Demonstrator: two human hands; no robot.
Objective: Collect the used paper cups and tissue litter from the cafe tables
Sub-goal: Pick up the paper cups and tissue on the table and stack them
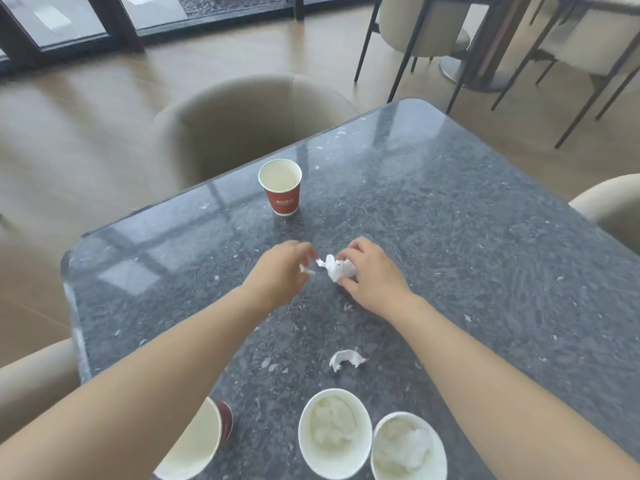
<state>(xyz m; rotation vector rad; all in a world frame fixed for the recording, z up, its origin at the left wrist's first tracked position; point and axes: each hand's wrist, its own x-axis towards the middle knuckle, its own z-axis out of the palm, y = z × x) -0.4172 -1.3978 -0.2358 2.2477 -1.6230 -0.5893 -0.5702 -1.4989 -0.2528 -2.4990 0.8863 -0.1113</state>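
My right hand (374, 278) grips a crumpled white tissue wad (337, 268) on the dark stone table (467, 237). My left hand (280, 275) is just left of it, fingers pinched on a small white tissue scrap (306, 270). Another torn tissue piece (346, 359) lies nearer me. A red paper cup (281, 187) stands upright and empty beyond my hands. At the near edge two paper cups (334, 433) (407, 446) hold stuffed tissue. A third red cup (204, 441) is partly hidden under my left forearm.
Beige padded chairs surround the table: one at the far side (242, 123), one at the right (613, 209), one at the near left (31, 382). More chairs and a table base (474, 71) stand at the back right. Glass doors line the far wall.
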